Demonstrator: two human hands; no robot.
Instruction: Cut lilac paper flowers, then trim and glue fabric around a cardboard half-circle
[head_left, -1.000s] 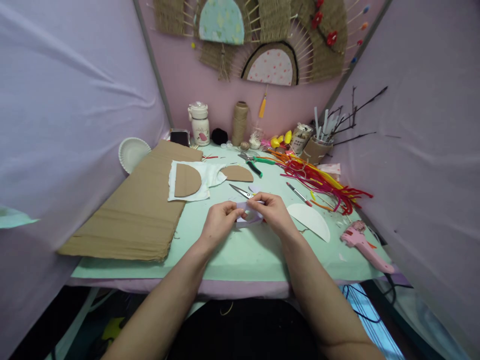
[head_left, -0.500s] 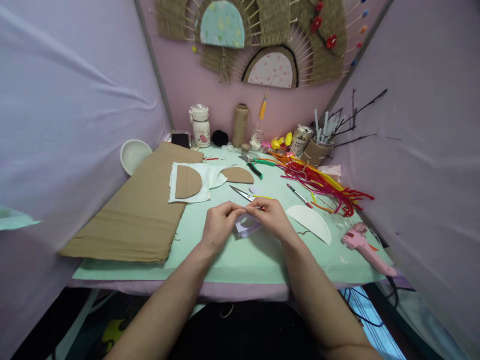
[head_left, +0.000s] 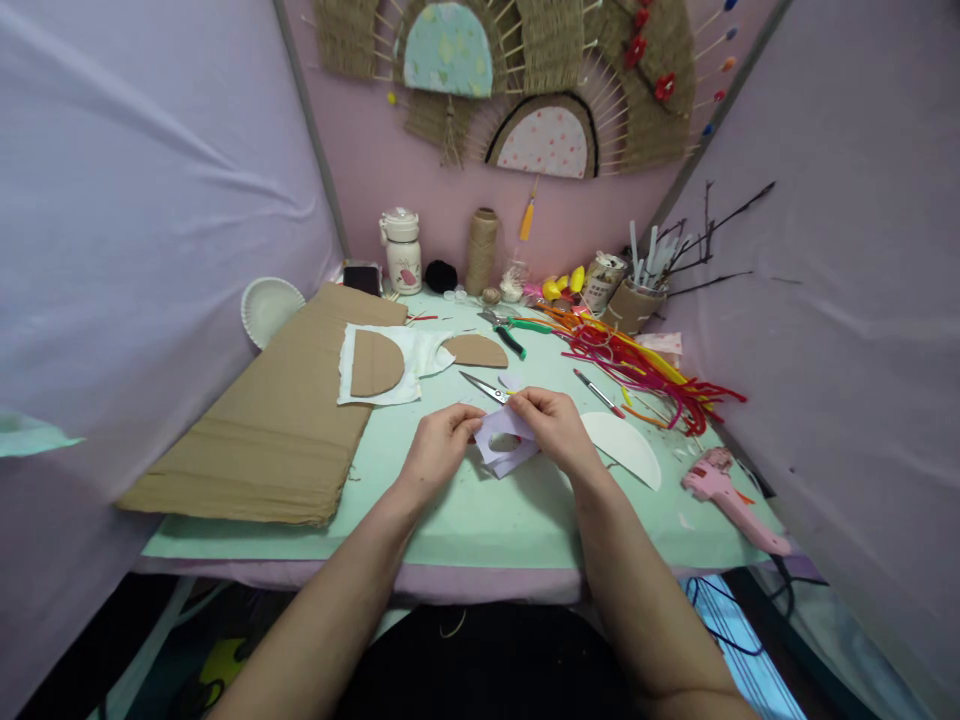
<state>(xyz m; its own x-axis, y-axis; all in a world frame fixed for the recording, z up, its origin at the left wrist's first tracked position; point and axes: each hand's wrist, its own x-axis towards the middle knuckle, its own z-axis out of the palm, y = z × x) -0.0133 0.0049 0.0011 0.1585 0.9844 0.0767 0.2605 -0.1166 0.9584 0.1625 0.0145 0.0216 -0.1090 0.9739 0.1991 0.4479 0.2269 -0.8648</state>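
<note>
Between both hands is a small piece of lilac paper (head_left: 491,425) with a rounded hole cut through it and a folded lower part. My left hand (head_left: 442,443) pinches its left edge between thumb and fingers. On the upper right side, my right hand (head_left: 553,425) grips it the same way. Just beyond the paper lie open-bladed scissors (head_left: 484,386), their handles partly hidden by my right hand. A small lilac scrap (head_left: 511,381) rests beside them. To the right of my right hand is a white half-circle of paper (head_left: 630,450).
At left lies a large cardboard sheet (head_left: 262,430); a cardboard half-disc (head_left: 377,363) sits on white cloth. Green-handled pliers (head_left: 511,340), a pen (head_left: 598,391), bright pipe cleaners (head_left: 637,365) and a pink glue gun (head_left: 731,500) are around. A bottle (head_left: 402,255) stands at the back.
My hands have moved apart, my right one shifting right. The lilac paper is now spread between them, with its hole showing more fully.
</note>
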